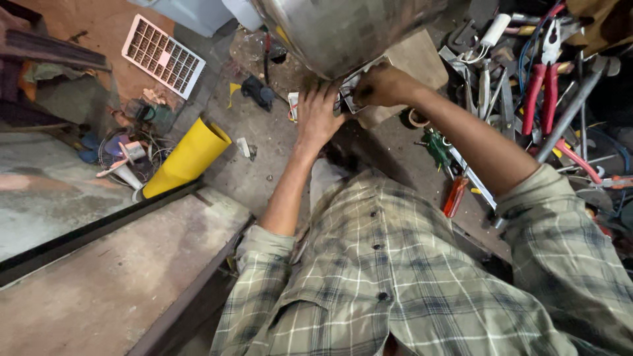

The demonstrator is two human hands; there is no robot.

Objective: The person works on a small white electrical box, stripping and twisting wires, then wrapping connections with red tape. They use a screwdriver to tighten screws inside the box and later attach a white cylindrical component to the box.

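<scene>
A big rounded metal vessel (343,33) fills the top of the view, tipped so its lower edge hangs just over the person's hands, which puts the fitting beneath it within easy reach. Below it, a long concrete ledge (112,277) runs along the left, and a yellow roll (188,158) leans against its far end, propped there out of the way. On the right, a jumble of tools lies close by, among them red-handled pliers (542,89) and an orange-handled screwdriver (455,196), near enough to grab. A white slatted grille (163,56) rests flat on the floor at upper left. The left hand (318,118) presses flat, fingers spread and apart, seemingly to steady the small white wiring box (354,86) under the vessel. The right hand (381,86) is closed tight on that box's edge, pinching at its dark wires.
</scene>
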